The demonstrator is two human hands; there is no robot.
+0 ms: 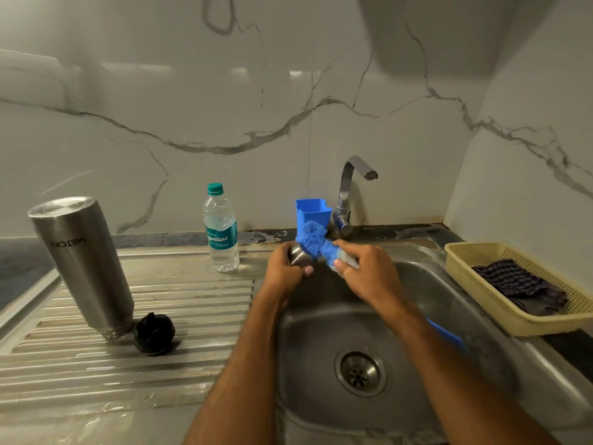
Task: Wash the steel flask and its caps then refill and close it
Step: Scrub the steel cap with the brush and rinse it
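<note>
Over the sink [449, 303]: left hand [284, 268] curls its fingers round a steel cup-cap [300, 254], held w/ its mouth turned right, toward the brush. Right hand [369, 271] grips a blue bottle brush [316, 240] near the bristle end; bristles sit against the cap's rim, touching it, and the blue handle [446, 335] trails back under the right forearm. Brush's long axis runs from lower right up-left to the cap, so the scrub stroke likely goes along that line. Steel flask [81, 264] stands mouth-down on the ribbed drainboard [192, 303], well left of both hands, nearer the left arm; black inner cap [154, 334] just beside its base. Water bottle [221, 228] stands btwn flask and hands. Tap [349, 191] behind appears off.
</note>
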